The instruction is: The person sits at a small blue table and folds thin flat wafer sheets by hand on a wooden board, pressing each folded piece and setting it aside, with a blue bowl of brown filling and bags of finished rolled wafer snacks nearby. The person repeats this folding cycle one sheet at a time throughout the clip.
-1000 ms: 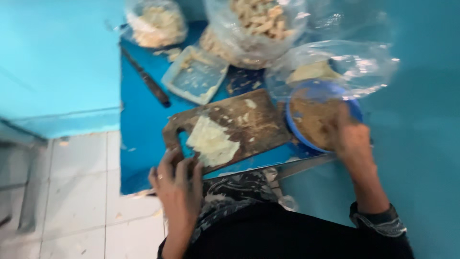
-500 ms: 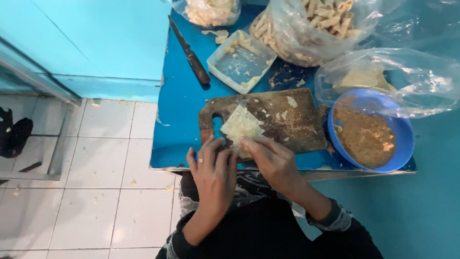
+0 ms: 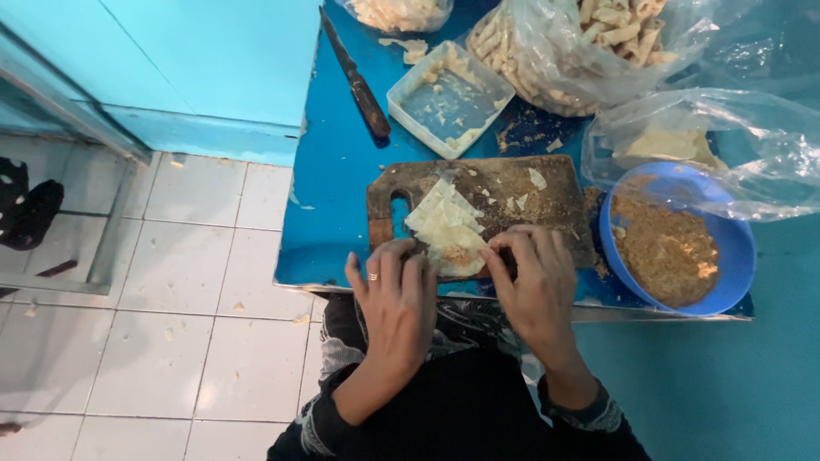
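Head view, looking down on a blue surface (image 3: 329,196) at centre frame. Left hand (image 3: 395,294) and right hand (image 3: 534,286) meet at the near edge of a dark wooden cutting board (image 3: 547,201). Both pinch the lower corner of a pale dough wrapper (image 3: 444,224), which lies flat on the board as a diamond with brownish filling at its near end. Each hand's grip is nearly closed: fingers curled inward, fingertips pressing the wrapper's edge from either side. A ring sits on one finger of the left hand.

Right of the board, a blue bowl (image 3: 739,256) holds crumbly brown filling. Above the bowl lies a clear plastic bag (image 3: 769,162) with pale sheets inside. At upper right, a second plastic bag (image 3: 547,60) contains rolled pieces. Upper centre: a clear rectangular tray (image 3: 410,90) with scraps, and to its left a dark-handled knife (image 3: 363,90) lying on the surface. White floor tiles (image 3: 171,282) fill the left of the frame.
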A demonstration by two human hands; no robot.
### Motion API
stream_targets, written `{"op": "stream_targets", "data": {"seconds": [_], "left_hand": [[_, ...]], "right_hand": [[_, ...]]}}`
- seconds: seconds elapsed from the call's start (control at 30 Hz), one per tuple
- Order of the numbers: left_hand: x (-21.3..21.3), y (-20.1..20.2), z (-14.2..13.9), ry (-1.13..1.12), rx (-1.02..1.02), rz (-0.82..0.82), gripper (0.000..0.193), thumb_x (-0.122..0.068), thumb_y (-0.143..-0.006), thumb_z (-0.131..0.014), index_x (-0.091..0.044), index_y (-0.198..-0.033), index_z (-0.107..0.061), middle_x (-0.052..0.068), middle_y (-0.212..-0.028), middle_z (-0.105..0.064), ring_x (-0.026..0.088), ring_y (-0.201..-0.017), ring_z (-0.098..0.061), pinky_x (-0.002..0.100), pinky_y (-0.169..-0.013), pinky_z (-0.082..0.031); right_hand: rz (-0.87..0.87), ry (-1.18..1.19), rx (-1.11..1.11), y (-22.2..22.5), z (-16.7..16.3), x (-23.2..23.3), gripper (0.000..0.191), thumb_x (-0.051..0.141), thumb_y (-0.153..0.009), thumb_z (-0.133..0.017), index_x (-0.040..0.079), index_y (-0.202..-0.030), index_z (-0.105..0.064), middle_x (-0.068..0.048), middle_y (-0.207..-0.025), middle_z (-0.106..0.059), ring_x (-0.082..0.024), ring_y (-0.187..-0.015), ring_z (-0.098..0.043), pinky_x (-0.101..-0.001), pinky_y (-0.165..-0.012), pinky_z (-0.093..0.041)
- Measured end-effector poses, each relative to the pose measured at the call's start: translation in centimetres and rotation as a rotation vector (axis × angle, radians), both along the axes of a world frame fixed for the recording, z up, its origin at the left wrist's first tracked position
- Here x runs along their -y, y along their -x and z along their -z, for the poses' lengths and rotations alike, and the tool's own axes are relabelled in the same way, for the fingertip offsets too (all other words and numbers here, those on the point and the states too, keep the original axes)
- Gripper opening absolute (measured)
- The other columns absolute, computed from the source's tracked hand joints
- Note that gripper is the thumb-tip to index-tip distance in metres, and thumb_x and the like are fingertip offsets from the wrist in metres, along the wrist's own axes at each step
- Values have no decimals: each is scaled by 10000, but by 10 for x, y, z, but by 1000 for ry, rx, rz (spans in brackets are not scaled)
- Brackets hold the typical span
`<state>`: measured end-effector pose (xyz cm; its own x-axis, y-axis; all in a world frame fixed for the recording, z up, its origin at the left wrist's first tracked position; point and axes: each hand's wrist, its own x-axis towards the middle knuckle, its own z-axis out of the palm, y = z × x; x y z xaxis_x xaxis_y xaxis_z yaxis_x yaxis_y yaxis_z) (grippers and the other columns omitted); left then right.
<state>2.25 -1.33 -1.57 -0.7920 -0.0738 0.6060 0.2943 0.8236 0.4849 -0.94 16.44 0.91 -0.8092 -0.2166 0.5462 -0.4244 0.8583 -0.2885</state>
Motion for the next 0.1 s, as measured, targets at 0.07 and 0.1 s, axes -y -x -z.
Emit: {"op": "stream_targets", "data": {"seconds": [0.07,0.1], "left_hand": [[-1,2,2,-4,12,16,158,-114,-930,-727,-58,-1047,-636,80,-1194,-610,283,-1179,-573,633,-1136,-288],[-1,4,3,-6,18,26,149,-113,-940,-724,-65,-1049,-634,70,-1193,-613,274,-1178,-577,631,-1151,-288]], "right_hand": [[0,86,80,1,7,1,177,189,-919,-790,74,-992,-676,-64,-965,-649,-259,-915,-607,-437,-786,-481],[3,129,119,2,10,1,172,191,-927,-787,79,-994,-674,-54,-942,-653,-241,-887,-613,-432,-780,-482]]}}
